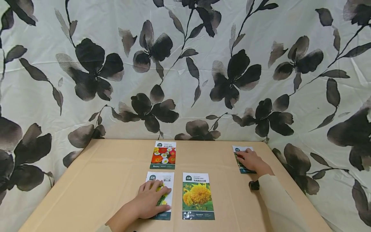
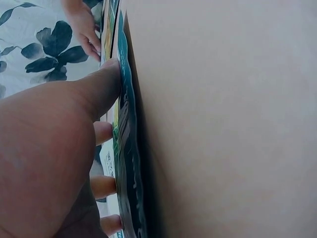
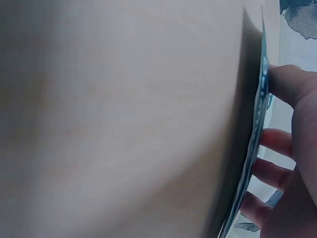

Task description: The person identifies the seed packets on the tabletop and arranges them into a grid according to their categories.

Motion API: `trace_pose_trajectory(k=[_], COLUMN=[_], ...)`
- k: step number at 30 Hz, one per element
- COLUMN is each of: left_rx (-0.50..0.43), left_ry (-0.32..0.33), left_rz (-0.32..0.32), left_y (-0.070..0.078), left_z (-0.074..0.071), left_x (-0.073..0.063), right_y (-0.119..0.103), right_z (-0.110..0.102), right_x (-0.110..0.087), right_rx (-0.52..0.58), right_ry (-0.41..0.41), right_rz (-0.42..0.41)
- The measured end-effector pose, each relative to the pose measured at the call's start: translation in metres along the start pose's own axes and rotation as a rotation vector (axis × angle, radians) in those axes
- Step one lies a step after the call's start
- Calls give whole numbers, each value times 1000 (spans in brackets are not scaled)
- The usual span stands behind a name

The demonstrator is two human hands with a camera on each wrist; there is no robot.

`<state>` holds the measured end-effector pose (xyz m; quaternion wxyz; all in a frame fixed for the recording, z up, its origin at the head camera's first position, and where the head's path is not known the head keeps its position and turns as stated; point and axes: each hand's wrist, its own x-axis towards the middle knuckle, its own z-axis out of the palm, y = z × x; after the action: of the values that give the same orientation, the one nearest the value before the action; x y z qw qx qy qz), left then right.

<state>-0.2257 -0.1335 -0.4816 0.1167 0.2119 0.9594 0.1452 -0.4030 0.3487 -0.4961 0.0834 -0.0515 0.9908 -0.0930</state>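
My left hand (image 1: pixel 149 199) lies spread over a flower seed packet (image 1: pixel 166 198) at the front of the table. Its thumb and fingertips touch the packet's printed face, and in the left wrist view the packet's dark green lower edge (image 2: pixel 130 144) stands slightly off the tabletop. Far to the right, a second seed packet (image 1: pixel 246 170) lies a little askew under my right hand (image 1: pixel 251 160), which covers most of its picture. The right wrist view shows fingertips (image 3: pixel 277 141) set on its upper face, with a shadow beneath the raised edge (image 3: pixel 255 124).
A packet with yellow blooms (image 1: pixel 198 196) lies beside the left hand's packet. Behind them is one with red and white flowers (image 1: pixel 163 155). The light wooden table (image 1: pixel 116 174) ends at a flower-printed cloth (image 1: pixel 191 74). A black band (image 1: pixel 254 185) sits at the right wrist.
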Motion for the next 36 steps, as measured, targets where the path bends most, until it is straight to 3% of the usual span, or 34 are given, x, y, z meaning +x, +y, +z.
trace_pose_trajectory(k=[16, 36], left_rx=[3, 8], left_ry=[10, 10], left_rz=[11, 21], left_y=[-2, -2], left_z=[3, 3], left_x=[0, 3], right_y=[0, -4], right_z=[-2, 1], right_x=[-2, 0], right_rx=[-1, 27], right_ry=[27, -8], right_rz=[-51, 16])
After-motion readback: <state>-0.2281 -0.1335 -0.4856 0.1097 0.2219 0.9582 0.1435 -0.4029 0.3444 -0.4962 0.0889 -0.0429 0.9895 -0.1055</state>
